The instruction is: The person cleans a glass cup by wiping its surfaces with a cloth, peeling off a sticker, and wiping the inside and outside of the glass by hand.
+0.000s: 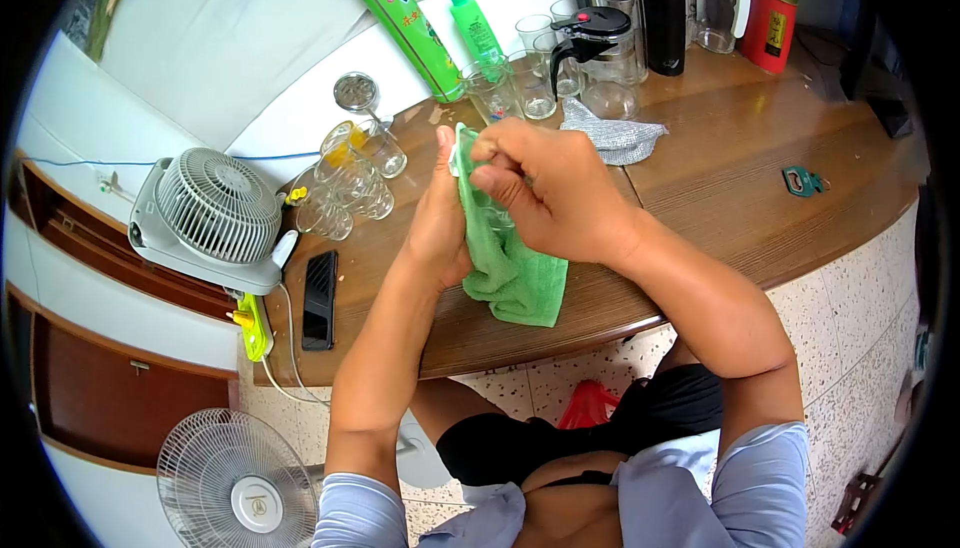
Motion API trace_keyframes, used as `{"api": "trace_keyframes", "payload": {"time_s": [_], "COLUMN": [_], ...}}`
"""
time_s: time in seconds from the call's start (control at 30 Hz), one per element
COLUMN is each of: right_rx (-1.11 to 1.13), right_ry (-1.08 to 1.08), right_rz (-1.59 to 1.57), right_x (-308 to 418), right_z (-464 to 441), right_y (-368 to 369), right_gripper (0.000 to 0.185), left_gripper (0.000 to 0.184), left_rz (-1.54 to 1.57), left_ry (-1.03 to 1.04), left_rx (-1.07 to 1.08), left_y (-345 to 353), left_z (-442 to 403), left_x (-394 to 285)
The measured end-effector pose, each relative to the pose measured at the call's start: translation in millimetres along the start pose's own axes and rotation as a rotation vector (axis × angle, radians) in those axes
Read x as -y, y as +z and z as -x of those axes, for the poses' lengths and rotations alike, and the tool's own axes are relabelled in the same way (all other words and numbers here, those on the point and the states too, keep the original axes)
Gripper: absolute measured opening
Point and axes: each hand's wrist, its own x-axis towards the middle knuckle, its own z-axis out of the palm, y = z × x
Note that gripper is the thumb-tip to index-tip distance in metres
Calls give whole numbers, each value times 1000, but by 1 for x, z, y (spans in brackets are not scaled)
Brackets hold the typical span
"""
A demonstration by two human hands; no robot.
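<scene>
A green cloth hangs in front of me above the table's near edge. My left hand is closed on its left side, thumb pointing up and the other fingers mostly hidden behind the cloth. Part of something clear, like a glass, shows against the cloth beneath my right hand; most of it is covered. My right hand is curled at the cloth's upper edge, thumb and fingers bent together. What those fingers pinch, if anything, is hidden.
Upturned glasses, a box fan and a phone are at the left. Behind stand a green spray can, a glass pitcher, a black flask and a red tin. A grey cloth and bottle opener lie right.
</scene>
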Motion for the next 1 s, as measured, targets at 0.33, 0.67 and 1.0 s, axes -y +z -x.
{"api": "trace_keyframes", "payload": {"time_s": [0.33,0.67,1.0], "right_rx": [196,150,181], "right_ry": [127,-226,-175], "right_rz": [-19,-131,-18], "right_x": [-1,-1,-8], "right_z": [1,-5,-4], "right_y": [-4,-12,-6], "right_gripper": [21,21,20], "left_gripper": [93,74,82], "left_rz": [-281,380,-9], "left_ry": [173,-76,175], "left_rx": [-130,-27,-81], "left_y": [-4,-12,3], "left_z": [-3,0,1], "left_x": [10,-10,-8]}}
